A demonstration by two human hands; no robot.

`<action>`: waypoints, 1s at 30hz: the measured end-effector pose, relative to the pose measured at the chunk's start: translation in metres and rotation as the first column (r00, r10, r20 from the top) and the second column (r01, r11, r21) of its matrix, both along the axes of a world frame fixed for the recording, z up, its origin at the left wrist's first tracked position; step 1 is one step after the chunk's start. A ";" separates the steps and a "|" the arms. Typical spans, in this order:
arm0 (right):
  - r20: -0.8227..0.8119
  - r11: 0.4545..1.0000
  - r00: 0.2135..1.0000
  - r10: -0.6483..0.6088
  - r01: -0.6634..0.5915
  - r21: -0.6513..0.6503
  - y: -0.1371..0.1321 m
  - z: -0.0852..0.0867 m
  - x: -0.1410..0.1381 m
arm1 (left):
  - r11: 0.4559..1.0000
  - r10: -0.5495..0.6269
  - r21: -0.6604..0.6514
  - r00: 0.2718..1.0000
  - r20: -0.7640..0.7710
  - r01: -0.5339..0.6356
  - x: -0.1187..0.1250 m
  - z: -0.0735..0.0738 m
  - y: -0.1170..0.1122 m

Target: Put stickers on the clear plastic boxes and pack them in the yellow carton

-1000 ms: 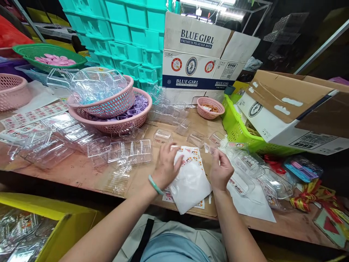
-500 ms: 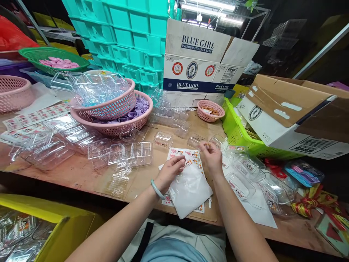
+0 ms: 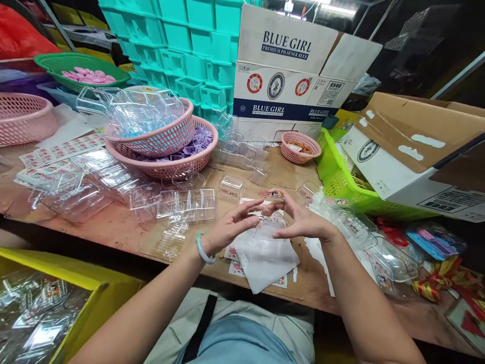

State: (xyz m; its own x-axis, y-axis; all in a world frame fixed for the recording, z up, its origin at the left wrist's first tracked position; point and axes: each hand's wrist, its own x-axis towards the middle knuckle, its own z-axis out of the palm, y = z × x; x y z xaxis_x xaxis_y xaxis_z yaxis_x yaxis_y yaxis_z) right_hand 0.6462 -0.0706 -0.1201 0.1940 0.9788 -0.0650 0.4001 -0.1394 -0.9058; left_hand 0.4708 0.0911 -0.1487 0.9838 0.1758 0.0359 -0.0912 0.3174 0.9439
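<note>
Both hands grip one clear plastic case between thumbs and fingers: left hand at its left side, right hand at its right. Case location: above a white sheet that overlies printed sticker sheets at the front of the workbench. The fingers partly hide the case.

Surroundings, beyond the hands: a second clear case, then a small pink basket before an upright carton, which blocks the rear of the bench. Left: segmented clear trays, with two stacked pink baskets behind them. Turquoise crates rise behind the baskets. Right: loose labelled cases lie near the right forearm; behind these, a tilted carton overhangs a lime-green basket. Lower left: a yellow box containing clear cases.
</note>
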 end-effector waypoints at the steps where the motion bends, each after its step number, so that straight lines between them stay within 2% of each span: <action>1: -0.025 1.000 1.000 0.004 -0.004 -0.018 -0.002 -0.003 -0.004 | 0.999 -0.024 -0.022 0.999 -0.034 0.023 -0.003 -0.002 -0.002; 3: -0.081 0.996 0.992 -0.093 0.093 0.005 -0.003 -0.013 -0.010 | 0.996 0.047 -0.070 0.989 -0.139 -0.057 -0.008 -0.011 -0.008; 4: -0.112 0.977 0.973 -0.201 0.208 0.051 -0.002 -0.020 -0.015 | 0.986 0.106 -0.104 0.974 -0.201 -0.129 -0.010 -0.017 -0.013; 5: -0.145 0.926 0.929 -0.342 0.359 0.114 0.000 -0.027 -0.021 | 0.969 0.157 -0.148 0.954 -0.257 -0.199 -0.011 -0.024 -0.017; 7: -0.224 0.723 0.758 -0.612 0.651 0.230 0.003 -0.037 -0.040 | 0.920 0.211 -0.248 0.919 -0.334 -0.302 -0.014 -0.036 -0.025; 8: -0.264 0.624 0.672 -0.691 0.740 0.252 0.003 -0.041 -0.052 | 0.896 0.223 -0.294 0.911 -0.348 -0.332 -0.015 -0.041 -0.029; 9: -0.299 0.557 0.610 -0.734 0.792 0.250 0.003 -0.044 -0.064 | 0.875 0.235 -0.331 0.907 -0.348 -0.354 -0.015 -0.045 -0.032; 10: -0.323 0.532 0.579 -0.748 0.815 0.229 0.002 -0.046 -0.076 | 0.859 0.246 -0.357 0.908 -0.340 -0.367 -0.016 -0.048 -0.034; 13: -0.345 0.552 0.563 -0.751 0.822 0.140 -0.001 -0.048 -0.106 | 0.839 0.267 -0.393 0.914 -0.306 -0.377 -0.017 -0.052 -0.037; 16: -0.297 0.549 0.555 -0.778 0.829 0.110 -0.003 -0.048 -0.119 | 0.840 0.265 -0.403 0.923 -0.278 -0.363 -0.018 -0.055 -0.039; 24: -0.256 0.561 0.580 -0.773 0.814 0.152 0.003 -0.043 -0.121 | 0.839 0.259 -0.417 0.931 -0.256 -0.348 -0.017 -0.057 -0.041; 30: -0.250 0.568 0.587 -0.770 0.809 0.148 0.004 -0.047 -0.122 | 0.839 0.264 -0.414 0.929 -0.260 -0.354 -0.017 -0.056 -0.041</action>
